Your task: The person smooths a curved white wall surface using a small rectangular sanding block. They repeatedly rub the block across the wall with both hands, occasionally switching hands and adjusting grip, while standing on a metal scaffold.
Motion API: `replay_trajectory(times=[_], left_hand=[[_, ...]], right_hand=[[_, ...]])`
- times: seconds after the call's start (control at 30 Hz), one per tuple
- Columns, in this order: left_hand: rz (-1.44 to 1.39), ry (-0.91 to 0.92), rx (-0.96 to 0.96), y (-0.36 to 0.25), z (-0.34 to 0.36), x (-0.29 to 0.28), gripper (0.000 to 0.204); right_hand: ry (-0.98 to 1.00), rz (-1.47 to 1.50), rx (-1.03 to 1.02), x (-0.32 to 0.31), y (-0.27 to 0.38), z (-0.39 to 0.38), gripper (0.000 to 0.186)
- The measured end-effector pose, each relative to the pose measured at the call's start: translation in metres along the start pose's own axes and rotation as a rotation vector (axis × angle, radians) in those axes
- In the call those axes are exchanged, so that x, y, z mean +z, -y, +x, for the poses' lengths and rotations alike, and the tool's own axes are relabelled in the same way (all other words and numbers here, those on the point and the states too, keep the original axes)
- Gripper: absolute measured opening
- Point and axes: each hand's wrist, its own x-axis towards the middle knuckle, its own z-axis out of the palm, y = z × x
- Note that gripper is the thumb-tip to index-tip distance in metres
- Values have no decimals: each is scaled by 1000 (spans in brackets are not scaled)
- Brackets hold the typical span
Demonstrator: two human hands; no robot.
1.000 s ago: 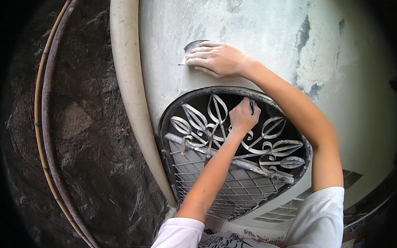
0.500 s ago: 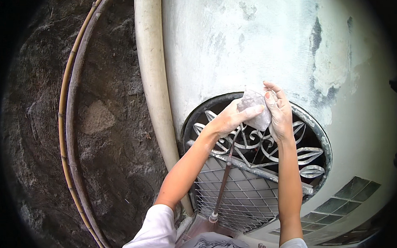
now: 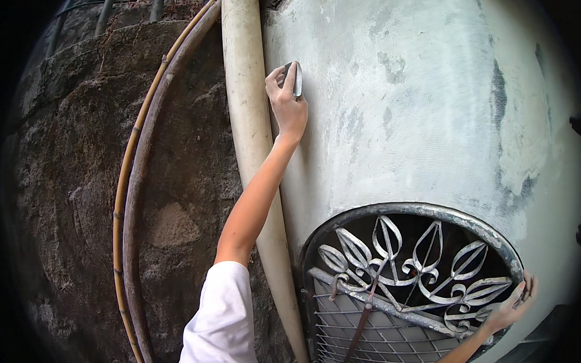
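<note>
My left hand [image 3: 289,108] is raised to the upper left of the plastered wall, close beside the pale pipe. Its fingers are closed on a small flat plate [image 3: 298,80] with a rounded, shiny pale edge and a darker face; its exact kind is not clear. The plate is at the wall surface [image 3: 351,96], which has whitish, patchy plaster. Lower right, my right hand [image 3: 513,303] rests with fingers spread at the round metal rim [image 3: 458,215] of the arched grille [image 3: 395,258], holding nothing.
A thick pale pipe [image 3: 245,87] runs up the wall's left edge. Left of it, a bamboo pole [image 3: 130,148] and a brown pole [image 3: 137,180] stand before rough dark rock [image 3: 67,208]. Diagonal mesh [image 3: 373,342] lies below the grille's leaf-shaped scrolls.
My hands have parted from the crumpled translucent bag, now out of sight. The left went up the wall with the small plate; the right moved down to the grille's rim. The view tilted up.
</note>
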Motion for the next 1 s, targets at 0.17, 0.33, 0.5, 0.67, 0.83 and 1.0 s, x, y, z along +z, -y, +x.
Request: replay_trajectory(times=[0.17,0.33,0.5,0.67,0.83,1.0], left_hand=[[-135,-1,-36,1,-1,38,44],[-121,100,43,29,70,64,54],[-25,121,-2,61,166,90,63],[0,56,-57,55,174,99,58],[0,43,-11,-2,142,107,54],[-81,52,273,-98,118,122,52]], right_hand=[[170,-531,-321,-44,-47,25,52],[296,-676,-381,-40,-74,26,62],[273,-726,-451,-44,-91,15,62],[279,-699,-411,-51,-105,8,59],[243,-635,-366,-47,-108,2,66],[255,-605,-263,-46,-99,-1,71]])
